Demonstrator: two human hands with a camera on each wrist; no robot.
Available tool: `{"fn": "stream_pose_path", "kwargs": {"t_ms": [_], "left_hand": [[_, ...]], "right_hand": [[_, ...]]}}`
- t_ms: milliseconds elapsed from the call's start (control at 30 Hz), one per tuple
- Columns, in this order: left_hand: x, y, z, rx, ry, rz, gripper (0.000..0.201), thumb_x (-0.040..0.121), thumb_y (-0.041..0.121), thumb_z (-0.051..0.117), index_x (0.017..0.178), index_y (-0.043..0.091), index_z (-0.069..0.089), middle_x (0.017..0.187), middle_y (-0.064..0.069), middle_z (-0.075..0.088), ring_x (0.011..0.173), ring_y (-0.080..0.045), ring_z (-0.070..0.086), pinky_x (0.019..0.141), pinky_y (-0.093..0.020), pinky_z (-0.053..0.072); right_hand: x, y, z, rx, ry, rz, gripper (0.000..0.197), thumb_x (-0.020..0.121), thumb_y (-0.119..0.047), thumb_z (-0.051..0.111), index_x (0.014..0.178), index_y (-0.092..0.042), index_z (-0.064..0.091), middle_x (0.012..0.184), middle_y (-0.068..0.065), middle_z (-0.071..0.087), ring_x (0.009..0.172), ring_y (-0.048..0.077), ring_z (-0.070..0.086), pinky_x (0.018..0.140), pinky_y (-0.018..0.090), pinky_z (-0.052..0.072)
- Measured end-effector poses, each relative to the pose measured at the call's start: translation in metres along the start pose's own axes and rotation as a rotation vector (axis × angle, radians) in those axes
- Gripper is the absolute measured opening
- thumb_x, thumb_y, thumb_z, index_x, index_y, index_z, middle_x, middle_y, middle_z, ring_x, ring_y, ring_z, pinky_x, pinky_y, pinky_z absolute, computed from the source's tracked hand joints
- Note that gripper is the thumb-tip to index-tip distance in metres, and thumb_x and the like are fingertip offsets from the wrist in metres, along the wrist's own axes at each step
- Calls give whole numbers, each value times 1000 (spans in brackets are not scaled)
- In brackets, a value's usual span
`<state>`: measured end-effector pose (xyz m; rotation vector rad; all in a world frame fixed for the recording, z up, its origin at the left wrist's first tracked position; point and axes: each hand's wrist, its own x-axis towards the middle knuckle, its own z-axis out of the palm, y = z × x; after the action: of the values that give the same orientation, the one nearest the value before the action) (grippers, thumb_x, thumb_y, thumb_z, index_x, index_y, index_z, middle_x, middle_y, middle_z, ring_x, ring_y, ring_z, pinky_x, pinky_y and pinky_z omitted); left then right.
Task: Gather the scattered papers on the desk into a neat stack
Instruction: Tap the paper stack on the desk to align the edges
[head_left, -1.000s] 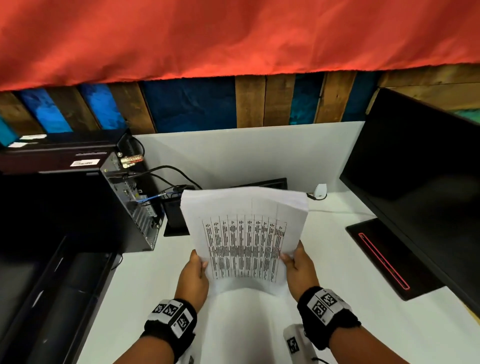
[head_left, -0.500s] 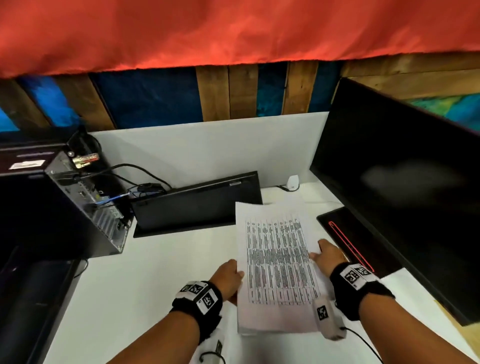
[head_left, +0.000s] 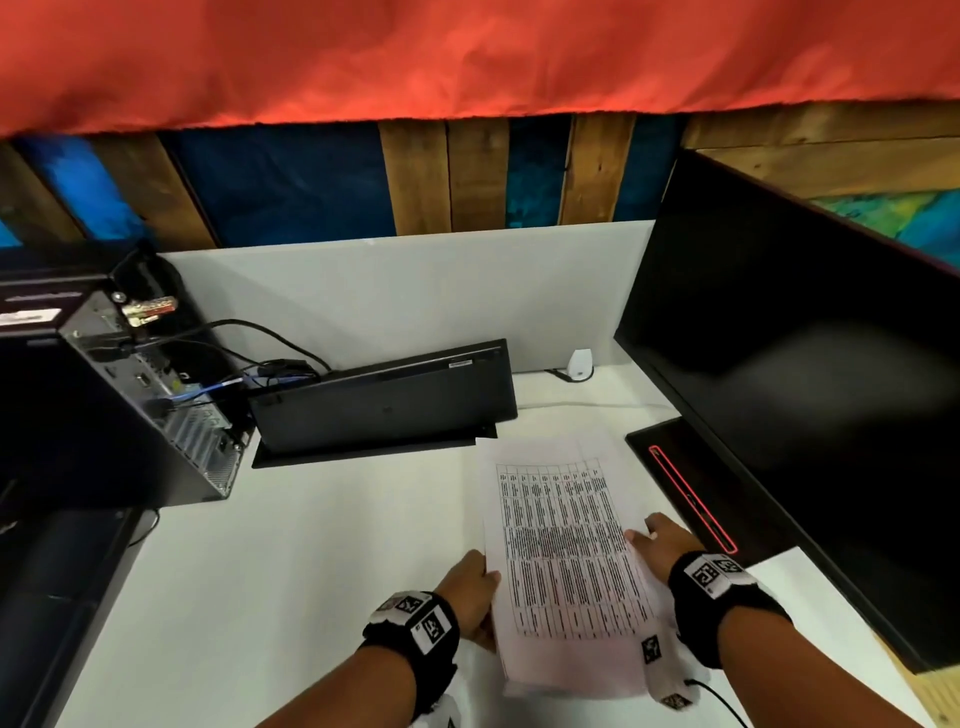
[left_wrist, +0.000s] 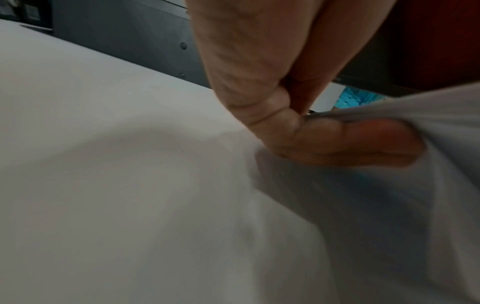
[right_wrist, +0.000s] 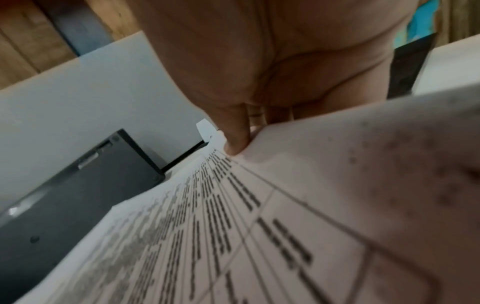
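The left hand pinches one long side of the papers and the right hand pinches the other, holding the thin, bendy, light stack low over the white desk, so it probably needs a soft hold at both sides.

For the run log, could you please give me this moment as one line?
phase: squaring stack | papers: printed side up, low over desk | left hand: pinches left edge | right hand: holds right edge
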<state>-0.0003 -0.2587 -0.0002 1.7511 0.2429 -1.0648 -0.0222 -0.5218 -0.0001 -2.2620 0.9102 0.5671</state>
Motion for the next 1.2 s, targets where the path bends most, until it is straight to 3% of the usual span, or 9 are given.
{"fn": "stream_pose_path", "kwargs": {"t_ms": [167,333,500,600,800,867,967,1100,1200], "left_hand": [[1,-8,-2,-79,19,-9,19,104,17,36,86,14,38,89,-8,49,68,-22,58,53,-43,59],[5,-18,-4,-72,66,-9,12,103,19,37,93,16,44,98,-10,55,81,-26,61,78,-52,58],[7,-24,1,-78,132,19,10,103,20,39,106,12,44,99,-8,54,85,-25,61,71,-46,60],[4,-26,6,-34,134,30,10,102,21,42,106,12,44,103,-10,55,85,-29,63,62,-47,60],[-3,-33,11,180,170,125,17,94,14,57,102,14,42,102,-7,56,88,-29,64,65,-48,60],[-6,-35,13,187,175,135,22,92,12,59,105,13,41,95,-2,53,79,-26,64,56,-46,60],[-6,-39,14,231,184,163,26,92,9,60,109,11,40,92,-2,55,61,-19,61,48,-37,58],[-8,-43,9,281,226,209,33,87,7,63,114,13,43,97,-10,61,71,-24,65,62,-41,61],[-15,-43,3,264,164,186,36,87,4,63,117,14,45,80,-6,60,55,-17,60,50,-30,57]], "right_hand": [[-4,16,0,48,-152,80,66,81,-49,66,126,-2,51,122,14,59,102,29,61,90,37,51],[-13,41,11,253,-360,145,47,79,-42,70,107,-7,57,107,20,68,91,35,67,77,40,55],[-9,63,20,234,-359,154,49,73,-37,75,96,5,62,110,30,65,99,47,65,87,58,51],[-28,48,15,-13,-227,88,34,85,-42,63,80,-8,61,101,13,66,93,28,65,82,29,51],[-32,46,19,-153,10,136,50,81,-49,64,110,-8,63,117,9,65,112,25,60,86,25,46],[-30,48,23,-145,62,130,58,79,-52,65,119,-10,58,124,8,61,116,25,57,91,26,46],[-33,48,27,-194,103,105,59,79,-53,65,120,-11,55,126,8,61,117,25,56,92,28,46],[-37,49,31,-264,103,85,61,79,-52,64,123,-11,53,129,7,59,118,23,56,93,27,46],[-42,44,28,-304,111,57,60,79,-51,64,123,-12,53,130,6,58,118,22,57,92,26,46]]}}
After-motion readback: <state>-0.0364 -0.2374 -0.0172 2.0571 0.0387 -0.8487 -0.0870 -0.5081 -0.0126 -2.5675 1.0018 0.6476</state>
